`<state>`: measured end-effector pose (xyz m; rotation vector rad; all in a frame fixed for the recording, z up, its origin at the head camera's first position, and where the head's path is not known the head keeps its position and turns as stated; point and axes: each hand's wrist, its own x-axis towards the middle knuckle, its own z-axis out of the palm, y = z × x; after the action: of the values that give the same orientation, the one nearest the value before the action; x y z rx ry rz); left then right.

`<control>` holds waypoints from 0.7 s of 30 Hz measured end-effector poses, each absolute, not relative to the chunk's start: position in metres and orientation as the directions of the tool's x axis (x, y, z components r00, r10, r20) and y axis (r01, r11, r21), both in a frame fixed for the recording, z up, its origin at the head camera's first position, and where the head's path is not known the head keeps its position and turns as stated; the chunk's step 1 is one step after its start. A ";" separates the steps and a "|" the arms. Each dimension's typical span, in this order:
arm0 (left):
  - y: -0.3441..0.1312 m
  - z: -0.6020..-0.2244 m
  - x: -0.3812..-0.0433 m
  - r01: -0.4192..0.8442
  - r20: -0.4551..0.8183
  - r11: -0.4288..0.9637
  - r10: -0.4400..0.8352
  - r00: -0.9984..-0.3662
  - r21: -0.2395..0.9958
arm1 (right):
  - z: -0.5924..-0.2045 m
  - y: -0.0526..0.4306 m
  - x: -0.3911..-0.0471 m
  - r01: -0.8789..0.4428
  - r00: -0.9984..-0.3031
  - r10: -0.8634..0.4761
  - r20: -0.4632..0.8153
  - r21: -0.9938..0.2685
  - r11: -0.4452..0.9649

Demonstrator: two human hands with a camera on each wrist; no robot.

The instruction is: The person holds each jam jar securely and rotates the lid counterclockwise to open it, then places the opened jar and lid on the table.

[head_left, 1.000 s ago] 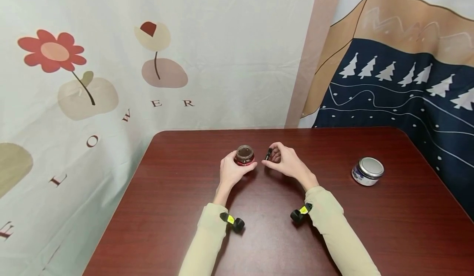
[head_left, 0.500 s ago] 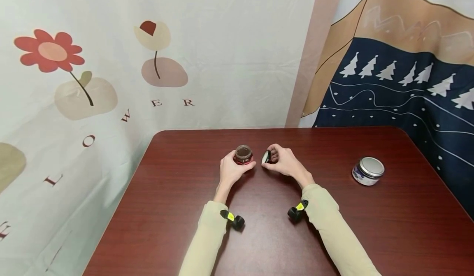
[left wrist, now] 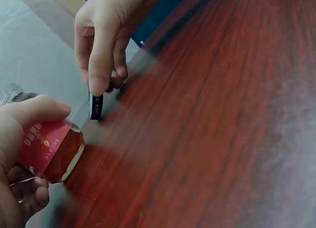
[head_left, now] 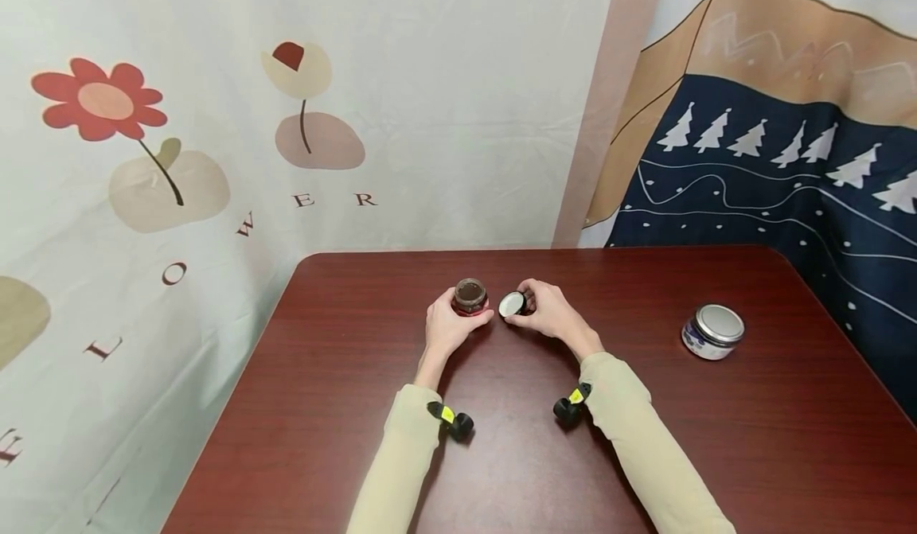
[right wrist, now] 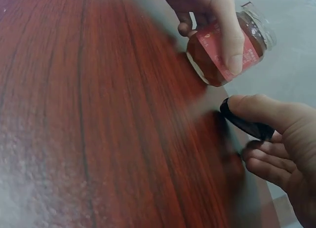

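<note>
Here's the left hand (head_left: 447,329), thumb and fingers wrapped around an open, red-labelled clear glass jar (head_left: 470,297) towards the far edge of the glossy red-brown wooden worktop (head_left: 344,375). And the right hand (head_left: 550,311) pinches a round black lid (head_left: 512,305) by its rim, pale inside showing, just beside the jar, not touching!
</note>
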<state>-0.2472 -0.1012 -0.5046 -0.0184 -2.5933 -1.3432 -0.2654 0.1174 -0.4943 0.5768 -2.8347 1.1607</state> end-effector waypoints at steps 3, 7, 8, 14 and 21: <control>-0.102 -0.506 -0.249 0.116 0.198 0.566 -0.085 -0.976 0.816 | -0.496 0.115 -0.267 -0.354 -0.931 -0.328 0.162 -0.627 0.694; -0.103 -0.506 -0.250 0.117 0.189 0.545 -0.078 -0.979 0.830 | -0.497 0.113 -0.269 -0.348 -0.934 -0.323 0.154 -0.598 0.722; -0.103 -0.506 -0.251 0.118 0.189 0.541 -0.076 -0.979 0.832 | -0.497 0.113 -0.270 -0.346 -0.935 -0.321 0.153 -0.599 0.722; -0.104 -0.505 -0.254 0.108 0.179 0.531 -0.084 -0.980 0.840 | -0.497 0.110 -0.272 -0.333 -0.939 -0.316 0.139 -0.602 0.726; -0.105 -0.505 -0.258 0.090 0.154 0.504 -0.087 -0.984 0.859 | -0.499 0.106 -0.271 -0.299 -0.950 -0.293 0.112 -0.605 0.738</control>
<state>-0.2583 -0.1052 -0.5050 -0.0023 -2.5664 -1.4821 -0.2710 0.1056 -0.4992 0.4975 -2.9205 1.0185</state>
